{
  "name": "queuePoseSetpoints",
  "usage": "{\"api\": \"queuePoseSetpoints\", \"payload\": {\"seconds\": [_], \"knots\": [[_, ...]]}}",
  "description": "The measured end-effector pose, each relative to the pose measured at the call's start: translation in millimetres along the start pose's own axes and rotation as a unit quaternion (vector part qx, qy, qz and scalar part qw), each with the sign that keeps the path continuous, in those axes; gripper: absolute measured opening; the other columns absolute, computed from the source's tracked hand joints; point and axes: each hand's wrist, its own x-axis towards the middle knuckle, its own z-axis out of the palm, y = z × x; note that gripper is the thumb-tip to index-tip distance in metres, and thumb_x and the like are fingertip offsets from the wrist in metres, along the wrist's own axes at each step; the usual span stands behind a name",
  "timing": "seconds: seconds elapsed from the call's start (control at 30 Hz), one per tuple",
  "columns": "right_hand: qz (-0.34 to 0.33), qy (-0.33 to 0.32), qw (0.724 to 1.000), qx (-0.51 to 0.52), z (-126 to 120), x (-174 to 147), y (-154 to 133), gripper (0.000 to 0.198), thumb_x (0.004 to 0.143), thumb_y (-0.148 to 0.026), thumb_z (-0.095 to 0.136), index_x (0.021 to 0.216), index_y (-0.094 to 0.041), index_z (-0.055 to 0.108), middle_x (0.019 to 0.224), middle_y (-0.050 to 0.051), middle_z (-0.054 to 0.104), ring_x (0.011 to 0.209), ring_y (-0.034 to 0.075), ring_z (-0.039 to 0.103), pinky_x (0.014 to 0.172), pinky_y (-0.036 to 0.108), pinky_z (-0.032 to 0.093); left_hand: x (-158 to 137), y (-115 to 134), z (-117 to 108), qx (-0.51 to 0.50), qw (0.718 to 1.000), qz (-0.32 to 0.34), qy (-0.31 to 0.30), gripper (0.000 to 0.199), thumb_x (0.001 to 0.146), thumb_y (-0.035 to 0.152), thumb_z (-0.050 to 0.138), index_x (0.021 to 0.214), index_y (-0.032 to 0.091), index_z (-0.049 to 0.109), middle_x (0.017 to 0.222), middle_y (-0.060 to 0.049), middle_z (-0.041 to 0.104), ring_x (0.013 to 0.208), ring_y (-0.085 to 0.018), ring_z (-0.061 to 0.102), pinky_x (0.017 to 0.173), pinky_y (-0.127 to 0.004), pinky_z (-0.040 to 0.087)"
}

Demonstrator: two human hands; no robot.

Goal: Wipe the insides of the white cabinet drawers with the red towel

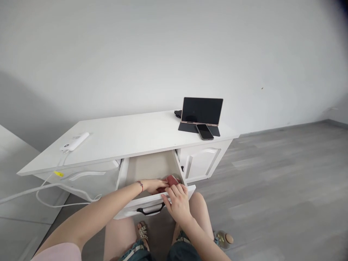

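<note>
A white drawer (152,163) is pulled out of the desk in front of me. A folded red cloth (172,179) lies in its near right corner. My left hand (154,185) reaches inside, closed on the left part of the cloth, fingertips partly hidden. Over the drawer's front panel comes my right hand (178,199); its fingers bend down onto the near edge of the cloth, and its thumb lies by the panel's top edge. A black handle (150,210) is on the outside of the panel.
On the white desk (130,132) stand a propped-up tablet (202,110), a phone (204,132) and a dark item (178,114) behind. A white power strip (75,141) lies left, its cable (54,185) hanging in front. A glass bottle (224,239) is on the floor.
</note>
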Motion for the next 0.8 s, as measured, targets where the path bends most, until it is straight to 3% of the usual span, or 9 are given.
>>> {"api": "queuePoseSetpoints", "payload": {"seconds": [0.1,0.2,0.33,0.4,0.6,0.7,0.8], "knots": [[0.001,0.001,1.0,-0.001,1.8,-0.4,0.8,0.019,0.093,-0.033,0.045,0.086,-0.02,0.058,0.08,0.003,0.055,0.081,0.02,0.045,0.086,0.037,0.03,8.4,-7.5,3.7,-0.021,0.998,0.039,-0.043,0.038,0.072,0.023,0.065,0.11,0.028,0.068,0.128,-0.002,0.062,0.123,-0.022,0.05,0.105,-0.035,0.035],[0.002,-0.001,1.0,-0.002,4.5,-1.4,1.9,0.017,0.093,-0.032,0.046,0.087,-0.02,0.057,0.079,0.003,0.055,0.081,0.021,0.045,0.086,0.038,0.03,19.5,-18.0,-1.1,0.07,0.996,0.01,-0.053,0.047,0.079,0.015,0.057,0.122,0.033,0.06,0.142,0.001,0.05,0.136,-0.022,0.036,0.113,-0.041,0.021],[0.002,0.003,1.0,-0.002,7.9,-3.1,3.7,0.017,0.092,-0.033,0.047,0.088,-0.02,0.057,0.078,0.003,0.054,0.08,0.021,0.044,0.086,0.038,0.029,42.5,-26.8,-13.1,0.218,0.975,-0.037,0.011,0.045,0.087,0.014,0.047,0.125,0.036,0.057,0.147,0.0,0.044,0.14,-0.022,0.024,0.114,-0.048,0.006],[0.0,0.005,1.0,-0.001,8.3,-3.4,4.5,0.016,0.092,-0.033,0.047,0.089,-0.02,0.057,0.078,0.003,0.054,0.081,0.021,0.044,0.086,0.038,0.029,57.2,-28.9,-17.3,0.259,0.963,-0.057,0.049,0.044,0.089,0.013,0.042,0.125,0.033,0.057,0.148,-0.002,0.042,0.139,-0.022,0.025,0.114,-0.046,0.008],[-0.002,0.001,1.0,0.003,7.1,-2.3,5.0,0.012,0.09,-0.03,0.05,0.089,-0.021,0.057,0.078,0.002,0.054,0.081,0.021,0.045,0.086,0.038,0.03,101.4,-41.1,-25.9,0.268,0.93,-0.221,0.121,0.05,0.09,0.012,0.032,0.136,0.022,0.047,0.137,-0.015,0.045,0.127,-0.032,0.036,0.104,-0.049,0.028],[-0.001,0.004,1.0,0.007,8.5,-2.2,5.5,0.011,0.089,-0.031,0.051,0.091,-0.021,0.056,0.078,0.002,0.054,0.08,0.021,0.046,0.086,0.038,0.03,114.3,-52.8,-32.0,0.258,0.926,-0.246,0.122,0.055,0.085,0.016,0.043,0.14,0.019,0.04,0.14,-0.018,0.04,0.129,-0.035,0.033,0.102,-0.049,0.03],[0.003,0.007,1.0,0.012,10.1,-2.6,6.4,0.01,0.089,-0.032,0.052,0.088,-0.022,0.056,0.077,0.002,0.054,0.079,0.021,0.047,0.085,0.037,0.031,119.5,-61.9,-36.5,0.242,0.928,-0.259,0.117,0.074,0.074,0.023,0.061,0.143,0.019,0.034,0.145,-0.02,0.032,0.132,-0.042,0.026,0.099,-0.053,0.033]]}}
